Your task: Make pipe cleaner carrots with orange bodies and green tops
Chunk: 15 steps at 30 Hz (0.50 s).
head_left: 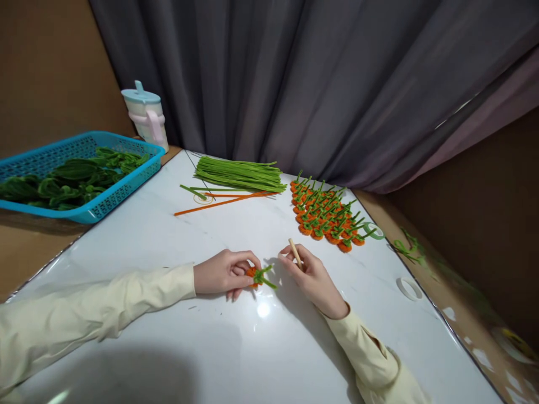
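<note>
Pinched between the fingers of my left hand (227,273) is a small orange pipe-cleaner pumpkin (251,274), its green stem pieces (265,276) pointing right. My right hand (312,279) is closed on a short pale wooden stick (295,253), which points up and away from me. A small gap separates the two hands above the white tabletop. Beyond my right hand lie rows of finished-looking orange pumpkins with green stems (326,212). Farther back, a bundle of green pipe cleaners (240,174) lies near loose orange pipe cleaners (223,205).
A blue basket (95,210) holding green fuzzy leaf-like pieces (76,175) stands at the left. Behind it is a lidded cup (145,115). Green tape (374,230) and a white tape roll (409,289) lie near the table's right edge. A grey curtain (269,73) hangs behind.
</note>
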Motion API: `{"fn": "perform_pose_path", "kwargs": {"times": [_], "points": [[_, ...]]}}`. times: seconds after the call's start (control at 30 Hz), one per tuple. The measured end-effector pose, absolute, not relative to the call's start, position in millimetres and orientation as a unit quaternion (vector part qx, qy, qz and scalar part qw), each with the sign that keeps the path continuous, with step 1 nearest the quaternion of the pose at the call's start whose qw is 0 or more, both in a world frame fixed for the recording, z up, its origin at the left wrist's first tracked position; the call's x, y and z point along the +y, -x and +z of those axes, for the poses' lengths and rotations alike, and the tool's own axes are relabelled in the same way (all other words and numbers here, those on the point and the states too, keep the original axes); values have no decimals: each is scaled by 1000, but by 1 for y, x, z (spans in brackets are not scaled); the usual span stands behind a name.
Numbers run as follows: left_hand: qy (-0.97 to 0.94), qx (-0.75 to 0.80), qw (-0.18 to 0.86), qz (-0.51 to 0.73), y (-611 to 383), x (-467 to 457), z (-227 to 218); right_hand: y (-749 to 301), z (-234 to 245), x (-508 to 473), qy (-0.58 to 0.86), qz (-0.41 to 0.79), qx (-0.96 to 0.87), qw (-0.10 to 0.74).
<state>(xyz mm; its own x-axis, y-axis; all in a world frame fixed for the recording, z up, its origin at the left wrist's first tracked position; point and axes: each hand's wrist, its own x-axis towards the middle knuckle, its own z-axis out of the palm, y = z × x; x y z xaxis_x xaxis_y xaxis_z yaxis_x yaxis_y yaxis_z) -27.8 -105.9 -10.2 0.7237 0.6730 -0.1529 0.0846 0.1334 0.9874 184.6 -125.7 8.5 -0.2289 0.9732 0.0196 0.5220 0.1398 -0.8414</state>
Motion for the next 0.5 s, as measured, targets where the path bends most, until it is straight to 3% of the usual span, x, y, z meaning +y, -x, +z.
{"fn": "perform_pose_path", "kwargs": {"times": [0.3,0.5], "points": [[-682,302,630,217,26,-108,-11,-173,15,-133,473,546,-652,232],[-716,293,599,207,28,-109,-10,-173,18,-133,443,700,-511,230]]}}
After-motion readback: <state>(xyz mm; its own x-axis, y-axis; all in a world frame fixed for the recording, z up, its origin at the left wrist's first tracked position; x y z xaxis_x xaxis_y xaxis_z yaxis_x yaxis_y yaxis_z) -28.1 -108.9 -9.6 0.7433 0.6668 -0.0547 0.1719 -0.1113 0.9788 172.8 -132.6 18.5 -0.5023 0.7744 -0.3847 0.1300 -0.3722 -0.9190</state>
